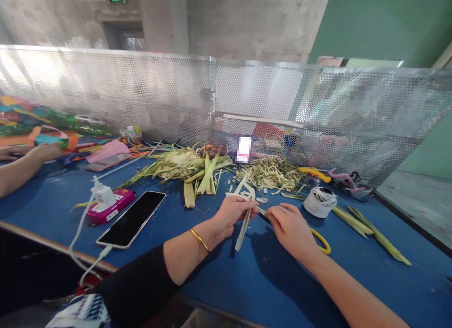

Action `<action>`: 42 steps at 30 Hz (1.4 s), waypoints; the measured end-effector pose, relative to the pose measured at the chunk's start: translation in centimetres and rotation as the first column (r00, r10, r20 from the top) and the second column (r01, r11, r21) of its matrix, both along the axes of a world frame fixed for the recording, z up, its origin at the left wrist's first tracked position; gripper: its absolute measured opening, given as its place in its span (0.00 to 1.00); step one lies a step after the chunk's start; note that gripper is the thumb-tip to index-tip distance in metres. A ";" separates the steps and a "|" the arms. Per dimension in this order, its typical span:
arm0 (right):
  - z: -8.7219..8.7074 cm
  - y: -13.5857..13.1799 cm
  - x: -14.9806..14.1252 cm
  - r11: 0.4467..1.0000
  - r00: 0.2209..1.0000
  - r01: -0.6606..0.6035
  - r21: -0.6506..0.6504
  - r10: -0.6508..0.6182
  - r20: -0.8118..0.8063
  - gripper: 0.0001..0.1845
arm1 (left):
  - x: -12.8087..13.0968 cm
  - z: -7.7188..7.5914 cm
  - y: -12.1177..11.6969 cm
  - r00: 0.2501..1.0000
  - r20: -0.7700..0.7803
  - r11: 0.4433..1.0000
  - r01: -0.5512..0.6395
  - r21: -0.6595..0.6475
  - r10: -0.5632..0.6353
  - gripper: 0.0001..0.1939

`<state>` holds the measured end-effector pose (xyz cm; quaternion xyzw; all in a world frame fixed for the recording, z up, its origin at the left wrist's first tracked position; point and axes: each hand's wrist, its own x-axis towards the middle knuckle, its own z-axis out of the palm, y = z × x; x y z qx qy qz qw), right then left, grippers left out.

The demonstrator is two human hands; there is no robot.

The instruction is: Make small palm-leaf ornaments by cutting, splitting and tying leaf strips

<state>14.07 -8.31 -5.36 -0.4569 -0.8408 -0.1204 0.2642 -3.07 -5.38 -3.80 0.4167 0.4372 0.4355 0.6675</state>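
Observation:
My left hand [235, 214], with a gold bangle at the wrist, is closed on pale, folded strips of plant husk [242, 236]. One strip hangs down below its fingers, and others loop up behind them. To its right, my right hand [291, 226] pinches the end of a narrow greenish strip [262, 211] that runs across from the left fingers. Both hands are just above the blue table. A yellow loop-shaped handle [324, 243] lies partly hidden behind my right wrist. Beyond that hand stands a roll of white string [319, 201].
Behind my hands are a pile of husks [180, 165] and a heap of shredded bits [273, 173]. A phone [132, 219] and a pink power strip [113, 206] lie left; green stalks [381, 236] lie right. Another person's hand [45, 151] works far left. A perforated metal divider [158, 92] crosses the back.

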 end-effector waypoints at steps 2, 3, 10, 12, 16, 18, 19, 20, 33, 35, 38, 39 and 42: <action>0.0 0.1 0.0 1.000 1.000 -0.002 0.002 0.002 -0.009 0.11 | 0.0 0.0 0.0 1.000 -0.002 1.000 -0.006 0.002 0.006 0.10; -0.1 0.1 -0.1 1.000 1.000 -0.002 0.005 0.003 -0.013 0.11 | 0.0 0.0 0.0 1.000 -0.006 1.000 -0.009 0.006 0.009 0.10; -0.5 0.0 -0.3 0.998 0.998 -0.034 -0.050 0.031 -0.057 0.11 | 0.0 0.2 -0.1 0.999 -0.039 0.996 -0.030 0.082 0.033 0.10; -0.6 0.0 -0.4 0.998 0.996 -0.048 -0.051 0.043 -0.078 0.11 | 0.0 0.3 0.0 0.997 -0.057 0.996 -0.040 0.079 0.045 0.09; -0.6 0.0 -0.5 0.997 0.993 -0.047 -0.064 0.039 -0.113 0.11 | -0.1 0.3 0.2 0.997 -0.061 0.998 -0.041 0.057 0.045 0.09; -0.6 0.0 -0.4 0.996 0.991 -0.045 -0.081 0.035 -0.126 0.10 | -0.3 0.3 0.1 0.998 -0.054 0.999 -0.032 0.043 0.034 0.10; -0.7 0.0 -0.4 0.995 0.990 -0.046 -0.088 0.033 -0.135 0.10 | -0.4 0.4 0.1 0.999 -0.051 0.999 -0.019 0.032 0.021 0.10; -0.7 0.0 -0.4 0.994 0.989 -0.046 -0.095 0.032 -0.145 0.10 | -0.6 0.4 0.0 0.999 -0.045 1.000 0.003 0.023 -0.002 0.11; -0.2 -0.7 -0.9 0.973 0.962 -0.148 -0.177 0.100 -0.254 0.12 | -0.9 0.8 0.0 1.000 0.002 0.999 -0.028 -0.017 0.028 0.11; 0.0 -0.7 -0.9 0.963 0.956 -0.132 -0.236 0.060 -0.287 0.13 | -0.9 0.8 0.0 1.000 0.012 0.999 -0.023 -0.026 0.023 0.11; 0.2 -0.6 -0.8 0.941 0.950 -0.111 -0.318 0.007 -0.313 0.16 | -0.9 0.8 -0.1 1.000 0.027 0.999 -0.006 -0.048 0.007 0.10; 0.2 -0.6 -0.7 0.934 0.947 -0.111 -0.340 -0.005 -0.322 0.16 | -0.9 0.8 -0.1 1.000 0.028 0.999 -0.004 -0.049 0.005 0.10; 0.3 -0.4 -0.5 0.917 0.915 -0.107 -0.385 -0.061 -0.399 0.15 | -1.1 0.9 -0.2 0.999 0.028 0.999 0.017 -0.035 -0.016 0.13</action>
